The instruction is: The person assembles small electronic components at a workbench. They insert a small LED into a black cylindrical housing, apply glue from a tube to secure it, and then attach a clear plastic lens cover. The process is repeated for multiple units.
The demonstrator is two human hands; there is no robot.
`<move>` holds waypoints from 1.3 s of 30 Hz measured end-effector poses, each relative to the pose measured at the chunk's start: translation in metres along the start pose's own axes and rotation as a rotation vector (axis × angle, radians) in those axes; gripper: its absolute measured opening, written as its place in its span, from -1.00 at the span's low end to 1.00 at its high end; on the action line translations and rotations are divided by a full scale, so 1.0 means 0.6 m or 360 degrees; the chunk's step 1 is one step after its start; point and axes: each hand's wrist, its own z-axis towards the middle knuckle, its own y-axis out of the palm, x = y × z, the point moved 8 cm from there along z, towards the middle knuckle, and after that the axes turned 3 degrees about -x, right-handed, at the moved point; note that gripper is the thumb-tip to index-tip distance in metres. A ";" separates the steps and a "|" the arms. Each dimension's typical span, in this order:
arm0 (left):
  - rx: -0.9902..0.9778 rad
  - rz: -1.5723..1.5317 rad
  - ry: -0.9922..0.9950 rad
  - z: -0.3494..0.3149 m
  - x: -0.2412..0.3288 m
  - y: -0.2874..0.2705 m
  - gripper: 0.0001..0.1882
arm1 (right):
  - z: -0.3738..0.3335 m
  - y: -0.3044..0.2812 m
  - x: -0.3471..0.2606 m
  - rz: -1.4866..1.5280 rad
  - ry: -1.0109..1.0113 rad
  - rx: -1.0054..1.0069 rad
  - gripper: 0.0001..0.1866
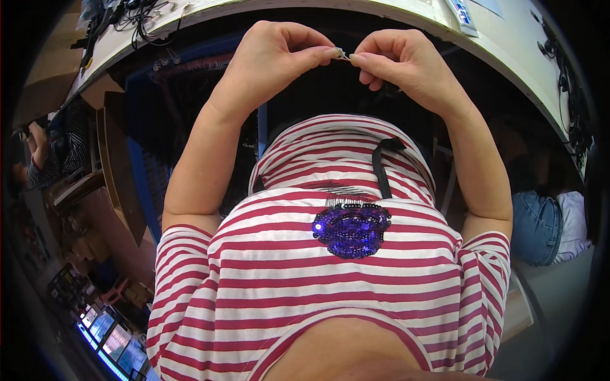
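Both my hands are raised at the near edge of the white worktable (pixel 210 14), their fingertips almost meeting. With thumb and index finger, my left hand (pixel 276 60) pinches a tiny pale piece (pixel 341 53), mostly covered by the fingertips. From its right side my right hand (pixel 406 63) pinches a thin whitish end that runs to this piece. The other fingers of my right hand are curled in. The piece is too small for me to tell its kind.
Black cables (pixel 143 22) lie on the table at the far left, and more dark cables (pixel 562 82) along the right. A white and blue tube (pixel 462 18) is near the top right. Cardboard (pixel 117 159) stands at the left; another person (pixel 47 149) sits beyond it.
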 end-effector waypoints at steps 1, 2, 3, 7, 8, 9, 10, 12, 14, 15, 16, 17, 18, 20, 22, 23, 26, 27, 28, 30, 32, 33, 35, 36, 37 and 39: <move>-0.0019 -0.0001 -0.0023 0.001 -0.002 0.001 -0.80 | 0.000 -0.001 0.003 0.0008 0.0016 0.0000 -0.79; -0.0039 -0.0002 -0.0046 0.001 -0.003 0.003 -0.80 | 0.001 -0.002 0.003 -0.0004 0.0017 0.0004 -0.79; -0.0037 0.0004 -0.0028 0.001 -0.001 0.003 -0.80 | 0.001 -0.003 0.003 -0.0015 0.0019 0.0008 -0.79; -0.0043 0.0068 0.0031 0.000 0.007 0.004 -0.79 | 0.001 0.000 0.000 0.0068 -0.0013 -0.0038 -0.77; -0.0046 0.0094 0.0042 0.000 0.008 0.004 -0.79 | 0.001 0.001 -0.001 0.0049 -0.0009 -0.0050 -0.78; -0.0048 0.0103 0.0043 0.001 0.008 0.004 -0.79 | 0.002 0.002 -0.002 0.0031 -0.0005 -0.0061 -0.78; -0.0049 0.0112 0.0045 0.002 0.007 0.004 -0.79 | 0.002 0.003 -0.004 0.0012 -0.0001 -0.0072 -0.78; -0.0050 0.0135 0.0040 0.003 0.006 0.003 -0.79 | 0.000 0.002 -0.008 -0.0012 -0.0020 -0.0065 -0.79; -0.0051 0.0164 0.0028 0.003 0.008 0.001 -0.79 | 0.001 0.001 -0.010 -0.0042 -0.0035 -0.0069 -0.80; -0.0057 0.0161 0.0040 0.004 0.007 0.002 -0.79 | 0.001 0.001 -0.010 -0.0060 -0.0042 -0.0077 -0.80; -0.0064 0.0158 0.0052 0.004 0.006 0.003 -0.79 | 0.001 0.002 -0.010 -0.0079 -0.0048 -0.0085 -0.80; -0.0070 0.0156 0.0064 0.004 0.006 0.004 -0.80 | 0.002 0.002 -0.010 -0.0105 -0.0043 -0.0084 -0.80; -0.0097 0.0125 0.0039 0.004 0.003 0.006 -0.80 | 0.002 0.002 -0.010 -0.0132 -0.0039 -0.0083 -0.80; -0.0152 0.0064 -0.0009 0.005 -0.001 0.009 -0.81 | 0.001 -0.002 -0.009 -0.0136 -0.0056 -0.0050 -0.80; -0.0221 -0.0051 0.0001 0.004 0.000 0.015 -0.81 | 0.000 -0.010 -0.005 -0.0090 -0.0100 0.0008 -0.80; -0.0254 -0.0109 0.0005 0.004 0.001 0.017 -0.81 | 0.000 -0.009 -0.006 -0.0043 -0.0103 -0.0006 -0.79; -0.0225 -0.0141 -0.0024 0.006 -0.002 0.016 -0.82 | -0.003 -0.005 -0.010 0.0042 -0.0099 -0.0035 -0.79; -0.0217 -0.0128 -0.0029 0.007 -0.003 0.015 -0.82 | -0.003 -0.004 -0.010 0.0034 -0.0091 -0.0037 -0.79; -0.0206 -0.0115 -0.0035 0.007 -0.005 0.013 -0.81 | -0.003 -0.003 -0.010 0.0026 -0.0084 -0.0040 -0.79; -0.0198 -0.0106 -0.0037 0.008 -0.006 0.012 -0.81 | -0.006 -0.006 -0.015 -0.0121 -0.0117 -0.0033 -0.80; -0.0202 -0.0113 -0.0029 0.009 -0.004 0.012 -0.81 | -0.008 -0.007 -0.022 -0.0266 -0.0147 -0.0017 -0.81; -0.0199 -0.0101 -0.0023 0.009 -0.004 0.013 -0.81 | -0.010 -0.006 -0.026 -0.0338 -0.0161 -0.0005 -0.82; -0.0193 -0.0078 -0.0007 0.009 -0.002 0.015 -0.81 | -0.013 -0.006 -0.030 -0.0447 -0.0161 0.0012 -0.83; -0.0205 -0.0092 -0.0013 0.008 -0.001 0.016 -0.81 | -0.014 -0.006 -0.031 -0.0482 -0.0148 0.0015 -0.84; -0.0219 -0.0107 -0.0020 0.008 -0.001 0.017 -0.81 | -0.014 -0.006 -0.031 -0.0515 -0.0132 0.0018 -0.84; -0.0252 -0.0182 -0.0016 0.010 0.000 0.019 -0.81 | -0.015 -0.010 -0.022 -0.0403 -0.0123 0.0067 -0.84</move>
